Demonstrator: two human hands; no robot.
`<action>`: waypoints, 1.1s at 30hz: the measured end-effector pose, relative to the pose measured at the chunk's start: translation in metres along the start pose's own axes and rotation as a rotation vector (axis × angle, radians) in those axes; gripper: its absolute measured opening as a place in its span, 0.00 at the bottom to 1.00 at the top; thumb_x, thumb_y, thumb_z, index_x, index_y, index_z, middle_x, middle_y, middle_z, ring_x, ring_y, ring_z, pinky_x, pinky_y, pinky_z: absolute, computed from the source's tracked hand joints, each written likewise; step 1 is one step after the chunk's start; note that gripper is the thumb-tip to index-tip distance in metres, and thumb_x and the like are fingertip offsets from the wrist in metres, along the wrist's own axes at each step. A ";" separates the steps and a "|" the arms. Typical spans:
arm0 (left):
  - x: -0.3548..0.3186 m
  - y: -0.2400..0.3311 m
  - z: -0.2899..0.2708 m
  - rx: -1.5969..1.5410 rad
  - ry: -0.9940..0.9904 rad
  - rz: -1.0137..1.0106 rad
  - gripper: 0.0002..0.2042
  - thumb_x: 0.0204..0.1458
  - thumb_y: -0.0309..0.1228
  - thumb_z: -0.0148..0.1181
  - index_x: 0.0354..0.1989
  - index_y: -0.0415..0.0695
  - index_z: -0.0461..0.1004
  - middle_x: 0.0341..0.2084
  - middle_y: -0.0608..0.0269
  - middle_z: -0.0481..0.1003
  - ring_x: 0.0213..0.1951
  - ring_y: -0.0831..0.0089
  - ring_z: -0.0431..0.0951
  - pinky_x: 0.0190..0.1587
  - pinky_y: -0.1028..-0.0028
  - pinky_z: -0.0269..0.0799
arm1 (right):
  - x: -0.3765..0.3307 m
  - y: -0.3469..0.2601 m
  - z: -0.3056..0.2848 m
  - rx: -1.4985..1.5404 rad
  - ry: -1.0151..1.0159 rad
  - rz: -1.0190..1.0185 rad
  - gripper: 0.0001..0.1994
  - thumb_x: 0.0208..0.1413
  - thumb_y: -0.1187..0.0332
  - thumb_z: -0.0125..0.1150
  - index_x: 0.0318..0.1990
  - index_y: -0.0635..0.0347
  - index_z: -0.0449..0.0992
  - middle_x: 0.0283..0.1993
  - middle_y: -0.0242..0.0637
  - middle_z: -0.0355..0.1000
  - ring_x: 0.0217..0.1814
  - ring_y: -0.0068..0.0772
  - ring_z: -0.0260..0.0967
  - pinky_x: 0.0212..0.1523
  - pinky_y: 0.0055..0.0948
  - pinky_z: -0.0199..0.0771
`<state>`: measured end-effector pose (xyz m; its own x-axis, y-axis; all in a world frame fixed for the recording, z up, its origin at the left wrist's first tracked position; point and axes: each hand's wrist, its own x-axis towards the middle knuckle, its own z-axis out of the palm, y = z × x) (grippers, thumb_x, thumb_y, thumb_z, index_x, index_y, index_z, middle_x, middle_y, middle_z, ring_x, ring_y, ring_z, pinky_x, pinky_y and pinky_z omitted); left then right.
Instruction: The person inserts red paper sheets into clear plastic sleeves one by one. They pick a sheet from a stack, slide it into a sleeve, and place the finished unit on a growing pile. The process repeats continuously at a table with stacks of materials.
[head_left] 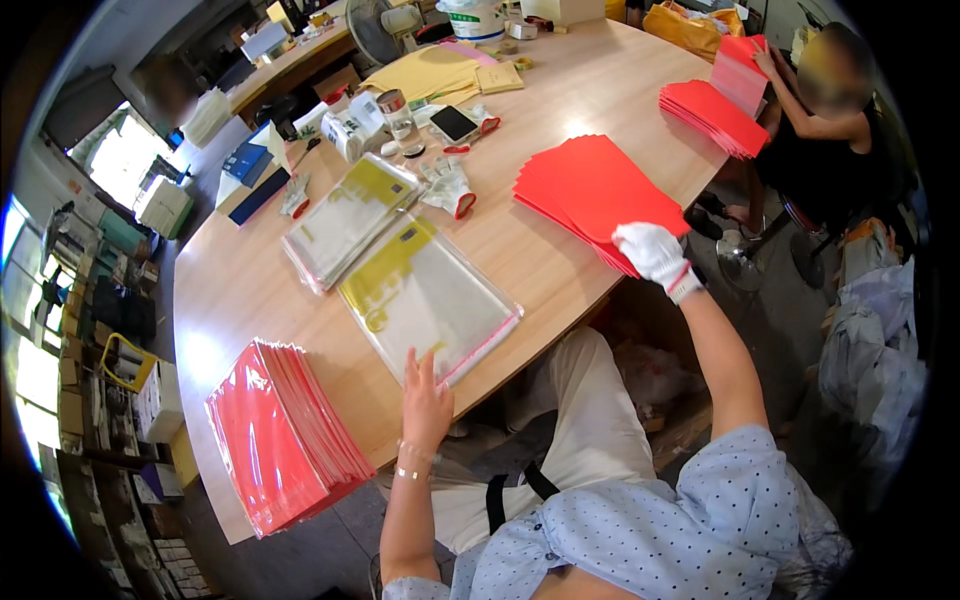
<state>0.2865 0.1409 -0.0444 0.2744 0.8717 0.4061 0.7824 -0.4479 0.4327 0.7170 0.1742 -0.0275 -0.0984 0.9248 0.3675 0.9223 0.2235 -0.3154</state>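
My left hand [425, 405], bare, reaches the near edge of a stack of clear plastic bags [440, 300] printed in yellow-green. Its fingers are spread, with the fingertips at the pink-edged strip of the bags. To the right, my right hand [655, 258] wears a white knitted glove with a red cuff. Its fingers are bent together over the near corner of a fanned stack of red sheets [590, 190]; the thumb is hard to make out. Another stack of clear bags [355, 215] lies just beyond the first. At the near left stands a thick pile of red sheets in clear bags [285, 435].
Farther back lie loose white gloves [447, 187], a glass jar [400, 122], a phone [454, 124] and yellow sheets [425, 78]. At the far right, a co-worker [825, 120] handles red sheets [712, 115]. The table edge [560, 340] curves in front of my lap.
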 end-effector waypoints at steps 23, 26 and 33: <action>0.028 -0.080 0.037 0.084 -0.153 -0.146 0.10 0.52 0.27 0.47 0.41 0.43 0.72 0.36 0.51 0.74 0.41 0.54 0.73 0.44 0.61 0.69 | -0.114 -0.073 -0.014 1.431 0.277 0.566 0.17 0.55 0.69 0.48 0.52 0.61 0.64 0.35 0.30 0.68 0.30 0.20 0.66 0.28 0.20 0.68; 0.026 -0.076 0.037 0.087 -0.167 -0.132 0.10 0.52 0.27 0.47 0.41 0.43 0.72 0.37 0.52 0.74 0.42 0.54 0.72 0.46 0.60 0.69 | -0.138 -0.127 -0.026 1.577 -0.017 0.596 0.21 0.52 0.73 0.48 0.55 0.65 0.62 0.47 0.37 0.69 0.45 0.27 0.69 0.45 0.25 0.70; 0.003 -0.103 0.053 0.304 0.202 0.089 0.14 0.46 0.33 0.58 0.40 0.41 0.72 0.38 0.53 0.72 0.42 0.58 0.72 0.44 0.64 0.70 | -0.164 -0.147 0.020 1.793 -0.119 0.773 0.18 0.54 0.73 0.47 0.53 0.65 0.64 0.46 0.36 0.69 0.42 0.26 0.69 0.40 0.22 0.71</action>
<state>0.2365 0.1997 -0.1304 0.2570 0.7612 0.5954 0.8991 -0.4143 0.1416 0.5897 -0.0041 -0.0592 -0.0168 0.9570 -0.2897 -0.6037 -0.2407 -0.7600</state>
